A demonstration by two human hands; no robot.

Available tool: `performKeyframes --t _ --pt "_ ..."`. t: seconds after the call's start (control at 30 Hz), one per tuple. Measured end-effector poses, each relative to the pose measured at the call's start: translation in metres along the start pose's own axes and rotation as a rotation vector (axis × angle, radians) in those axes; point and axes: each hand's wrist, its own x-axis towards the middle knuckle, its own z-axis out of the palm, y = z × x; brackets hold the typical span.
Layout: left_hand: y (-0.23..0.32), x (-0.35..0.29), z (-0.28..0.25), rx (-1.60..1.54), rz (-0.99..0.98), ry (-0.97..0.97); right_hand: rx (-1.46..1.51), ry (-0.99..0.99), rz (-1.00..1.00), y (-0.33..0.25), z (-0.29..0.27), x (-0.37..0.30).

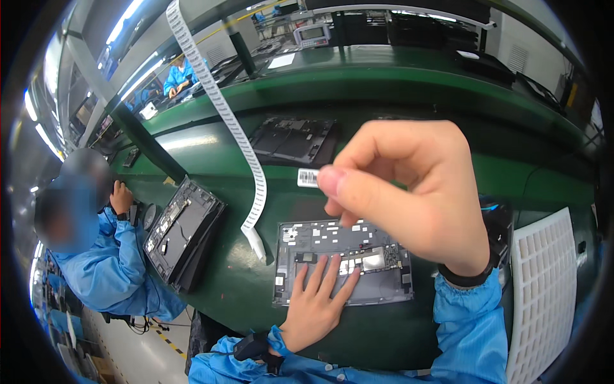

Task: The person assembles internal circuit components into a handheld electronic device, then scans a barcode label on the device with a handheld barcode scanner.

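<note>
Green bench [230,294], strip lights [125,22] beyond: right hand [425,192] pinches 1 label [307,178], left hand [320,306] splays on casing [380,287].

Black-striped white label [307,178], green bench [233,291]

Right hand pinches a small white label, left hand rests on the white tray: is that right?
Not quite: the head view shows the left hand on the open electronics panel. The right hand does pinch the small white label.

One barcode label [307,178], one strip [259,189], perhaps four chassis [377,289].
</note>
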Motion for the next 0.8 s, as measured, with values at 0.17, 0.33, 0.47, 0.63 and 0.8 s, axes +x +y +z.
performKeyframes --t 0.17,0.33,0.47,0.63,0.8 --pt "-0.037 0.008 -0.057 -0.125 -0.006 0.223 -0.023 0.199 -0.124 -0.020 -0.006 -0.013" --pt "-0.049 0.064 -0.111 -1.377 -0.405 0.795 0.140 0.249 -0.172 -0.021 -0.005 -0.020" --pt "-0.032 0.103 -0.124 -1.788 -0.134 1.075 0.232 0.084 -0.010 0.007 0.027 -0.009" --pt "-0.015 0.120 -0.114 -1.901 -0.082 1.044 0.258 0.119 0.055 0.023 0.038 0.001" --pt "-0.012 0.122 -0.108 -1.713 0.078 1.111 0.159 0.223 0.066 0.022 0.043 0.010"
